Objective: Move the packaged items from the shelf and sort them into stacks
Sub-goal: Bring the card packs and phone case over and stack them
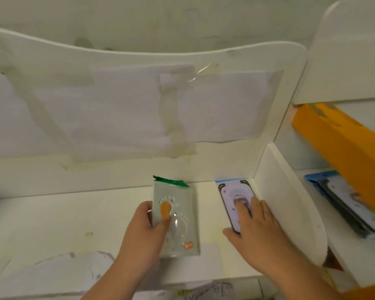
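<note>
Left hand pinching clear packet — right hand spread, half-hiding phone-case pack.

Bare left hand, bare right hand, sleeveless forearms

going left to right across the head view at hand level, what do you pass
left hand → clear packet with the green top → right hand on the phone-case packet → white divider panel → stack of blue-backed packets
</note>
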Motion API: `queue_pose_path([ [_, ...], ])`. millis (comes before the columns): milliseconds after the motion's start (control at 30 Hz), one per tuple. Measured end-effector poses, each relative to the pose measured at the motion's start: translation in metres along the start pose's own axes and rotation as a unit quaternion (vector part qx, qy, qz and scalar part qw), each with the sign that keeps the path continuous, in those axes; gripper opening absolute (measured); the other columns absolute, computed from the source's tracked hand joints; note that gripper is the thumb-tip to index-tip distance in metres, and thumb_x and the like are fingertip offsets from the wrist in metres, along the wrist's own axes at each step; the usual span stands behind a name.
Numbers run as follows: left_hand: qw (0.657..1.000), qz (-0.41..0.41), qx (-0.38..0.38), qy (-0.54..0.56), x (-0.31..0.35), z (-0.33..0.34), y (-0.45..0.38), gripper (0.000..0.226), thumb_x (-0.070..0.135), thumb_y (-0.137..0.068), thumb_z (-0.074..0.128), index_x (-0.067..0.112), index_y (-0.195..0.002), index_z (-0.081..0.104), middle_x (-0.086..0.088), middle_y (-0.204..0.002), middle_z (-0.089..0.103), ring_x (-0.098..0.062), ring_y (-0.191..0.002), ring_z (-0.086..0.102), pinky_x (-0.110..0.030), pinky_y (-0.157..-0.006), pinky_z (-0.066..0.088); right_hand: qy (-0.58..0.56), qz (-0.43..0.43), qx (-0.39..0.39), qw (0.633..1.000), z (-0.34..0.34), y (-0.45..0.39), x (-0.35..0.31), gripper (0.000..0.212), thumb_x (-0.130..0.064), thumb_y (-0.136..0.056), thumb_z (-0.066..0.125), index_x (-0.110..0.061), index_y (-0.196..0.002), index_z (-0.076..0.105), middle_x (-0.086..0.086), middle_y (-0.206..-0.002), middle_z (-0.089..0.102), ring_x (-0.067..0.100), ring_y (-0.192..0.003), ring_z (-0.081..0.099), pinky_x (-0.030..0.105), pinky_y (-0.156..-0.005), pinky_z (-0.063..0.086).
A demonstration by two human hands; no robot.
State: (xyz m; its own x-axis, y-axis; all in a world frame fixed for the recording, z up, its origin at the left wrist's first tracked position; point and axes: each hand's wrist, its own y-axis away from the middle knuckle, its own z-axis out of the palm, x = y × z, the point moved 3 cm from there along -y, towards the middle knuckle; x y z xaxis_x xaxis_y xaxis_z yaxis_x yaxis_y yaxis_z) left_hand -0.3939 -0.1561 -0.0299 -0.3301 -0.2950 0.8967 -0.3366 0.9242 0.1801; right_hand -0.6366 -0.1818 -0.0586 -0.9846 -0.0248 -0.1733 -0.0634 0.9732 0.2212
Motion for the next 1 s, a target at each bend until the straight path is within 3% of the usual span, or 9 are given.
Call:
queue_pose_path([
  [100,0.998,-0.015,0.006,0.064,-0.009,-0.013,0.001,0.016,0.021,-0.088,0.071,0.029,-0.098,0.061,0.0,-0.087,0.077,-0.02,-0.077,0.075,-0.053,-0.078,0.059,0.031,0.007,0.037,0.999,0.005,0.001,-0.005,0.07,-0.057,-0.099,0.029,-0.022,-0.157,0.009,0.016,-0.165,0.005,0.037,-0.15,0.008,0.044,-0.122,0.014],
  [200,0.993,-0.024,-0.002,0.114,-0.012,-0.025,0.001,0.02,0.029,-0.077,0.074,0.032,-0.094,0.064,-0.003,-0.086,0.078,-0.028,-0.079,0.075,-0.058,-0.078,0.058,0.064,0.014,0.066,0.996,0.004,0.002,-0.009,0.068,-0.051,-0.094,0.035,-0.019,-0.152,0.026,0.019,-0.157,0.028,0.037,-0.141,0.029,0.045,-0.116,0.03],
  [300,0.99,-0.029,-0.023,0.139,-0.018,-0.031,0.003,0.019,0.01,-0.088,0.071,0.023,-0.099,0.063,-0.007,-0.084,0.078,-0.032,-0.079,0.075,-0.052,-0.074,0.058,0.114,0.028,0.036,0.992,0.008,-0.001,-0.014,0.062,-0.037,-0.083,0.048,-0.008,-0.137,0.048,0.028,-0.135,0.05,0.046,-0.119,0.05,0.052,-0.093,0.05],
  [367,0.988,-0.028,-0.042,0.144,-0.018,-0.035,0.006,0.018,0.003,-0.089,0.067,0.016,-0.1,0.062,-0.009,-0.082,0.078,-0.031,-0.075,0.075,-0.042,-0.067,0.056,0.132,0.054,0.016,0.99,0.007,-0.002,-0.02,0.057,-0.027,-0.077,0.045,0.0,-0.126,0.055,0.035,-0.122,0.057,0.053,-0.106,0.057,0.056,-0.079,0.054],
  [533,0.983,-0.03,-0.094,0.157,-0.021,-0.044,0.007,0.018,0.001,-0.09,0.065,0.014,-0.102,0.062,-0.009,-0.082,0.079,-0.028,-0.071,0.074,-0.037,-0.065,0.052,0.075,0.029,0.05,0.995,-0.015,0.007,-0.03,0.061,-0.02,-0.092,0.026,-0.003,-0.151,0.023,0.026,-0.148,0.038,0.036,-0.119,0.05,0.043,-0.092,0.049],
  [600,0.981,-0.028,-0.101,0.164,-0.023,-0.048,0.005,0.018,0.0,-0.09,0.065,0.013,-0.103,0.062,-0.009,-0.081,0.078,-0.027,-0.069,0.074,-0.036,-0.064,0.051,-0.016,0.045,0.066,0.997,-0.025,0.01,-0.028,0.061,-0.018,-0.094,0.034,-0.008,-0.153,0.02,0.019,-0.137,0.049,0.027,-0.098,0.054,0.039,-0.083,0.051],
  [733,0.978,-0.015,-0.102,0.182,-0.021,-0.058,0.002,0.017,0.001,-0.091,0.065,0.013,-0.103,0.062,-0.009,-0.083,0.079,-0.028,-0.071,0.075,-0.041,-0.066,0.056,-0.063,0.069,0.075,0.993,-0.033,0.019,-0.024,0.06,-0.021,-0.094,0.042,-0.022,-0.151,0.025,0.007,-0.103,0.06,0.022,-0.081,0.061,0.036,-0.072,0.055],
  [867,0.977,0.005,-0.109,0.183,-0.011,-0.063,-0.001,0.017,0.005,-0.091,0.065,0.017,-0.103,0.063,-0.007,-0.088,0.079,-0.031,-0.079,0.076,-0.056,-0.078,0.059,-0.086,0.063,0.068,0.992,-0.03,0.032,-0.025,0.06,-0.021,-0.095,0.048,-0.027,-0.151,0.026,0.001,-0.128,0.059,0.019,-0.106,0.061,0.034,-0.094,0.05],
  [1000,0.971,0.014,-0.13,0.198,-0.002,-0.063,-0.003,0.015,0.006,-0.092,0.065,0.016,-0.103,0.063,-0.006,-0.087,0.079,-0.031,-0.08,0.076,-0.054,-0.077,0.059,-0.194,0.052,0.169,0.965,-0.022,0.044,-0.023,0.033,-0.017,-0.095,0.057,-0.034,-0.122,0.051,-0.014,-0.103,0.061,0.0,-0.084,0.055,0.008,-0.08,0.044],
])
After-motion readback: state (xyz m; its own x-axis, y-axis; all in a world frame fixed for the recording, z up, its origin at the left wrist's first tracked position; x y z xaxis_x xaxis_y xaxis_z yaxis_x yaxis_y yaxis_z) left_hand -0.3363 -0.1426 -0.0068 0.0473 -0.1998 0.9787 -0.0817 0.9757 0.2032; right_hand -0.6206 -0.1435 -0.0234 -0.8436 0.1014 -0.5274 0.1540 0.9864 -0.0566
